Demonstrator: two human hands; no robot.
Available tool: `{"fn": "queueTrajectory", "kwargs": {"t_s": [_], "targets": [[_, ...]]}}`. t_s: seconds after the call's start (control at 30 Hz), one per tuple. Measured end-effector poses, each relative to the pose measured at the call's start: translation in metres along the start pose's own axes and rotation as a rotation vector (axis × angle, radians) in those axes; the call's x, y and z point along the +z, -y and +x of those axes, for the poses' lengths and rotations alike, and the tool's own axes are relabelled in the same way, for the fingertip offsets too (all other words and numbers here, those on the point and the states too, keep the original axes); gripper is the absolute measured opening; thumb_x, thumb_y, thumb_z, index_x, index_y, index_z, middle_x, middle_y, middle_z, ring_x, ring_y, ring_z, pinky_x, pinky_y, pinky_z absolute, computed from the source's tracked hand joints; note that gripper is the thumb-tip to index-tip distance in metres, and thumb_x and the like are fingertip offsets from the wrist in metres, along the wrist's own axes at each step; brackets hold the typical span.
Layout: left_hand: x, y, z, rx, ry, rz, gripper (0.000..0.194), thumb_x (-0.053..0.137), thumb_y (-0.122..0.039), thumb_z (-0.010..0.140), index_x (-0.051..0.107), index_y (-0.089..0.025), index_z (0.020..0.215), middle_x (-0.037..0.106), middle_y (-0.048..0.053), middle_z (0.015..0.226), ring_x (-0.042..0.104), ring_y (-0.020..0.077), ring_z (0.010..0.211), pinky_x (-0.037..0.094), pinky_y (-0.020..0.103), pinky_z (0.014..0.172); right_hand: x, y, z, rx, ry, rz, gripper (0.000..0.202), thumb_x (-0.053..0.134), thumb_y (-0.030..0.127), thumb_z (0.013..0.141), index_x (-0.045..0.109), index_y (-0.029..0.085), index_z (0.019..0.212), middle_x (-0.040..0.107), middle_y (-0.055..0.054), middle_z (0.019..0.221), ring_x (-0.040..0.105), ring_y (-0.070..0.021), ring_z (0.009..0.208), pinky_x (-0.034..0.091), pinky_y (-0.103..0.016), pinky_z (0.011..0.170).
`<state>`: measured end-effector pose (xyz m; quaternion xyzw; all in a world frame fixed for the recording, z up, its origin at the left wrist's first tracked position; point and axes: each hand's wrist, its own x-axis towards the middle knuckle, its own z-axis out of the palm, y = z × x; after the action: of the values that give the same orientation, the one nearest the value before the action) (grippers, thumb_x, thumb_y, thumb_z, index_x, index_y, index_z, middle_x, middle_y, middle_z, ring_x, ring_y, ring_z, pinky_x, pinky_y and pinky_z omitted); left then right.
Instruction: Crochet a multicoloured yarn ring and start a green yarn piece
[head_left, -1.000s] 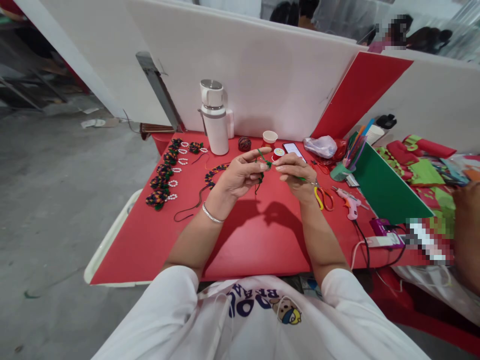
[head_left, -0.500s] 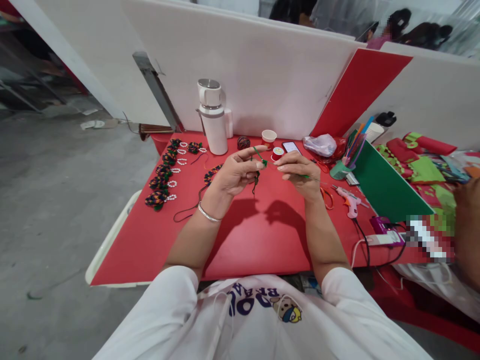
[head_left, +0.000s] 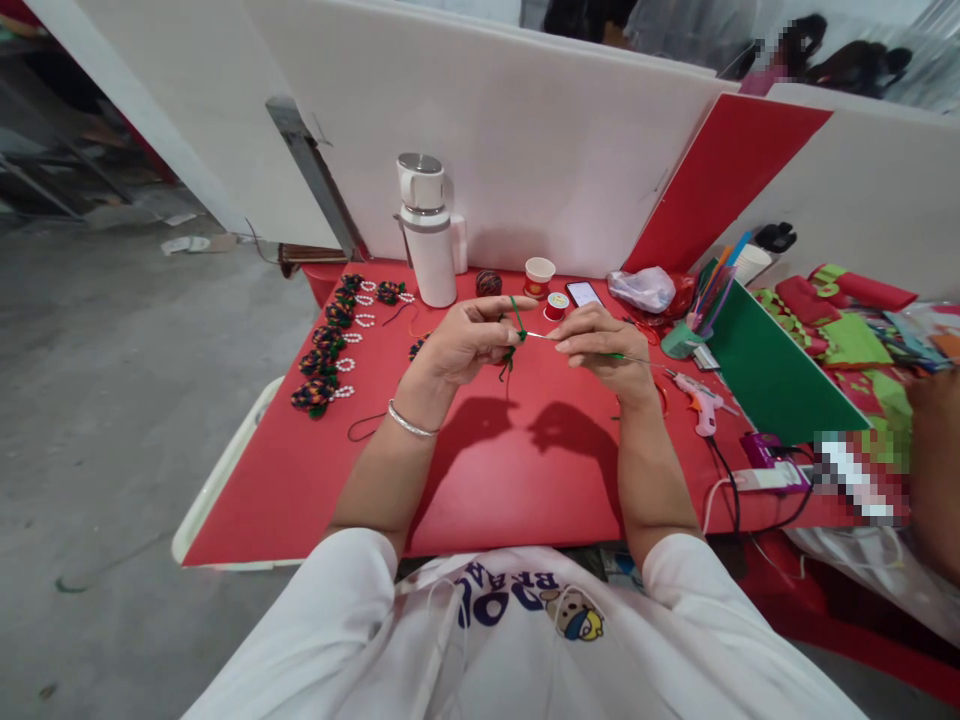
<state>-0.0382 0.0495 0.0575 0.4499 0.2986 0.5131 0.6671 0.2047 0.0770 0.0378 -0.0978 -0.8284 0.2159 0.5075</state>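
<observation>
Pinching a small green yarn piece (head_left: 519, 338) between thumb and fingers of the left hand (head_left: 463, 345), with a strand over the outstretched index finger, and gripping a slim metal hook (head_left: 538, 336) in the bunched fingers of the right hand (head_left: 600, 345), above the red tabletop (head_left: 510, 490). Working near a red spool (head_left: 556, 308) with a label too small to read, and wearing a white shirt (head_left: 405, 640) with dark-blue lettering (head_left: 491, 605) too creased to read whole.
</observation>
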Motion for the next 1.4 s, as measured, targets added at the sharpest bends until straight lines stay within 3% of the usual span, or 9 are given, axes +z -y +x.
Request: {"fn": "queueTrajectory", "kwargs": {"t_s": [0.27, 0.37, 0.47, 0.6, 0.73, 0.9, 1.03, 1.23, 1.4], "targets": [[0.002, -0.002, -0.001, -0.064, 0.080, 0.018, 0.042, 0.078, -0.010, 0.054, 0.085, -0.014, 0.096, 0.065, -0.002, 0.064, 0.044, 0.0042, 0.044, 0.025, 0.020, 0.042, -0.001, 0.005, -0.001, 0.098, -0.043, 0.185, 0.013, 0.080, 0.044, 0.095, 0.087, 0.040, 0.105, 0.086, -0.001, 0.096, 0.078, -0.0211, 0.091, 0.060, -0.045, 0.089], [0.006, 0.003, 0.000, -0.040, 0.076, 0.016, 0.044, 0.082, -0.011, 0.055, 0.085, -0.016, 0.098, 0.067, -0.002, 0.066, 0.048, 0.0055, 0.046, 0.026, 0.020, 0.041, 0.011, -0.005, -0.003, 0.136, -0.099, 0.318, 0.013, 0.081, 0.046, 0.094, 0.088, 0.039, 0.102, 0.085, -0.001, 0.094, 0.077, -0.0200, 0.089, 0.061, -0.041, 0.084], [0.011, 0.011, 0.002, 0.025, 0.048, 0.032, 0.046, 0.091, -0.016, 0.057, 0.085, -0.017, 0.103, 0.066, -0.002, 0.066, 0.050, 0.0059, 0.047, 0.029, 0.021, 0.042, 0.030, -0.014, -0.003, 0.177, -0.242, 0.387, 0.015, 0.082, 0.051, 0.092, 0.087, 0.042, 0.102, 0.084, 0.000, 0.097, 0.077, -0.0193, 0.090, 0.064, -0.039, 0.081], [0.016, 0.019, 0.006, 0.171, -0.075, 0.031, 0.050, 0.098, -0.021, 0.056, 0.084, -0.016, 0.103, 0.068, -0.002, 0.068, 0.048, 0.0045, 0.047, 0.030, 0.020, 0.042, 0.041, -0.011, -0.001, 0.249, -0.326, 0.185, 0.019, 0.082, 0.053, 0.090, 0.087, 0.039, 0.102, 0.084, -0.002, 0.112, 0.078, -0.0211, 0.103, 0.066, -0.044, 0.096], [0.015, 0.018, 0.007, 0.229, -0.128, 0.051, 0.048, 0.100, -0.024, 0.056, 0.085, -0.017, 0.101, 0.068, -0.002, 0.066, 0.045, 0.0038, 0.044, 0.027, 0.020, 0.041, 0.035, -0.002, 0.001, 0.258, -0.315, 0.125, 0.022, 0.080, 0.055, 0.092, 0.087, 0.035, 0.100, 0.085, -0.002, 0.109, 0.078, -0.0210, 0.097, 0.065, -0.048, 0.100], [0.016, 0.015, 0.004, 0.295, -0.216, 0.135, 0.044, 0.097, -0.022, 0.057, 0.086, -0.018, 0.099, 0.068, -0.002, 0.069, 0.052, 0.0062, 0.054, 0.040, 0.020, 0.050, 0.030, 0.004, 0.003, 0.186, -0.277, 0.027, 0.014, 0.076, 0.045, 0.097, 0.085, 0.035, 0.103, 0.086, -0.002, 0.106, 0.079, -0.0214, 0.099, 0.064, -0.047, 0.098], [0.020, 0.019, 0.004, 0.333, -0.275, 0.189, 0.044, 0.095, -0.024, 0.060, 0.085, -0.017, 0.103, 0.072, 0.000, 0.073, 0.059, 0.0096, 0.062, 0.046, 0.021, 0.057, 0.033, 0.004, 0.003, 0.102, -0.236, -0.267, 0.014, 0.071, 0.040, 0.101, 0.084, 0.036, 0.107, 0.085, -0.003, 0.111, 0.077, -0.0231, 0.104, 0.062, -0.047, 0.099], [0.023, 0.029, 0.004, 0.292, -0.274, 0.151, 0.053, 0.096, -0.031, 0.067, 0.082, -0.021, 0.117, 0.070, -0.002, 0.070, 0.052, 0.0083, 0.055, 0.039, 0.021, 0.049, 0.049, -0.008, -0.006, -0.005, -0.302, -0.579, 0.023, 0.065, 0.049, 0.103, 0.082, 0.036, 0.110, 0.083, -0.007, 0.116, 0.073, -0.0258, 0.105, 0.062, -0.047, 0.096], [0.024, 0.022, 0.003, 0.176, -0.176, 0.025, 0.054, 0.099, -0.029, 0.062, 0.082, -0.019, 0.113, 0.061, -0.005, 0.061, 0.042, 0.0050, 0.048, 0.030, 0.021, 0.046, 0.055, -0.011, -0.007, -0.044, -0.399, -0.536, 0.024, 0.065, 0.053, 0.102, 0.083, 0.037, 0.107, 0.083, -0.006, 0.112, 0.072, -0.0249, 0.101, 0.061, -0.047, 0.093]]}}
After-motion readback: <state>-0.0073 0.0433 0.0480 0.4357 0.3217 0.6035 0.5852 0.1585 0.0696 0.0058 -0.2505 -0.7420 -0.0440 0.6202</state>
